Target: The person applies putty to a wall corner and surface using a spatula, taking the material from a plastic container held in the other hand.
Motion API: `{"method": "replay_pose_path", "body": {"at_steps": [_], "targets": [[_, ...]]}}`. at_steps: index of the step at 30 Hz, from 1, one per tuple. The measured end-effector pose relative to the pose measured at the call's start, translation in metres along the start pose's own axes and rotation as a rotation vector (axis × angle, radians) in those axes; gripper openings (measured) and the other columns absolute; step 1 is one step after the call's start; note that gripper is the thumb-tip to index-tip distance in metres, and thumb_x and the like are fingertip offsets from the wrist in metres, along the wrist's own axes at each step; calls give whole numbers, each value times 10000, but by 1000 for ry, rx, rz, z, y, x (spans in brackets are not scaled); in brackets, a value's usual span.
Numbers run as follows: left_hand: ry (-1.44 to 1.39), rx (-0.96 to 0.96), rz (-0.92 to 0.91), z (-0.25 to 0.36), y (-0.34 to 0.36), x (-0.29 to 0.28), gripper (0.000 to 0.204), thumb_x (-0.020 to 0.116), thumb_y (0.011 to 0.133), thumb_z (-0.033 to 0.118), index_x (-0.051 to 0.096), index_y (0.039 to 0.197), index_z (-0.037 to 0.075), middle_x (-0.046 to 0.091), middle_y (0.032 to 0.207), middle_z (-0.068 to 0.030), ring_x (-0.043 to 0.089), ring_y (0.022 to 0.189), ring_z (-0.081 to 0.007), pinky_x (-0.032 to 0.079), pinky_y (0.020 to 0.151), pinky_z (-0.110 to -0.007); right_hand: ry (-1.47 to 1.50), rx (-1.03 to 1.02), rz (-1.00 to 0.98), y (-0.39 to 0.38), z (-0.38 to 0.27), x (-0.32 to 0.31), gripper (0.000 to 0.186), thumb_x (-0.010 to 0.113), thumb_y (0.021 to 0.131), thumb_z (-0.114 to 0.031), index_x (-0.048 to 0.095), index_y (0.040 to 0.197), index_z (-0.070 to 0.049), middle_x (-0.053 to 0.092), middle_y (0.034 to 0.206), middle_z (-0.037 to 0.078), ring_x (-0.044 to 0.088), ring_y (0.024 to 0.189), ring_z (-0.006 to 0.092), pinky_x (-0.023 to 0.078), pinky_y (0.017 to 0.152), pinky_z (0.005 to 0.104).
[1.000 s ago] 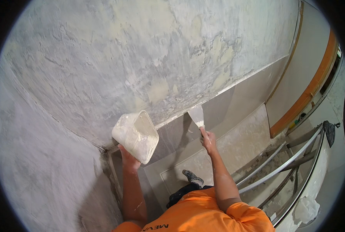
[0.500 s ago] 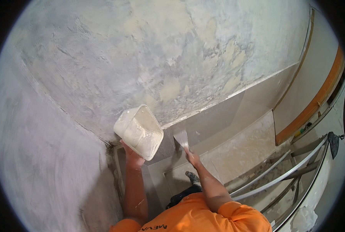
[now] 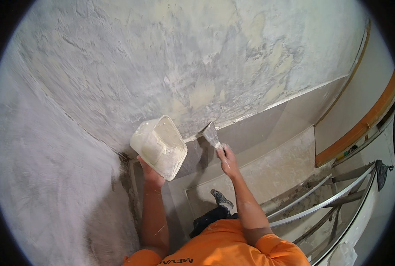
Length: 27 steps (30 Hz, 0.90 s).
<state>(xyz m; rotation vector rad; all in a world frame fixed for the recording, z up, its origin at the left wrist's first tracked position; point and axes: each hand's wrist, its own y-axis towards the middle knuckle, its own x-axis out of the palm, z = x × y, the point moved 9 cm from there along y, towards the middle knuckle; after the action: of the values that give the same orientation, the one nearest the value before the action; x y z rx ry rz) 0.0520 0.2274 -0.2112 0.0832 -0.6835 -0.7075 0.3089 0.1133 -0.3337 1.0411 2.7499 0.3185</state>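
My left hand (image 3: 151,172) grips a pale plastic tub (image 3: 160,148) from below, tilted so that its opening faces right. Whitish plaster coats the inside of the tub. My right hand (image 3: 227,158) is closed round the handle of a putty knife (image 3: 211,134). The knife's broad blade points up and left, close to the lower edge of the plastered wall (image 3: 184,62); whether it touches the wall I cannot tell. Patches of grey and yellowish plaster cover that wall.
Below the plaster runs a band of grey tiles (image 3: 250,125). Another plastered wall (image 3: 60,177) meets it at the left corner. At right are an orange-brown wooden edge (image 3: 361,128), metal bars (image 3: 326,199) and a black bag (image 3: 383,173). My shoe (image 3: 222,198) stands below.
My right hand has moved up and slightly right, lifting the putty knife from in front of the tiles to the wall's lower edge. The tub stays nearly in place.
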Motion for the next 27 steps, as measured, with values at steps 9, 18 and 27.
{"method": "replay_pose_path", "body": {"at_steps": [9,18,27], "targets": [[61,-53,72,-7,-1,-26,924,352,898,774,243,1563,141,344,1568,-47,346,1432,-269,299,1185,-467,131,197,-105,-14,72,66,398,619,972,-367,600,735,-49,527,629,-15,468,593,83,387,545,295],[-26,-199,234,-13,5,-23,1044,452,829,806,243,1555,85,337,1573,-111,368,1422,-303,317,1176,-472,-345,369,353,-67,154,-153,408,678,933,-377,633,818,11,584,629,70,541,576,155,433,540,335],[-84,-188,191,-26,2,-31,1078,534,807,784,230,1550,63,331,1568,-132,365,1422,-313,328,1165,-469,-374,70,412,1,-42,-160,222,602,944,-138,644,1051,52,605,733,108,535,667,166,460,648,333]]}}
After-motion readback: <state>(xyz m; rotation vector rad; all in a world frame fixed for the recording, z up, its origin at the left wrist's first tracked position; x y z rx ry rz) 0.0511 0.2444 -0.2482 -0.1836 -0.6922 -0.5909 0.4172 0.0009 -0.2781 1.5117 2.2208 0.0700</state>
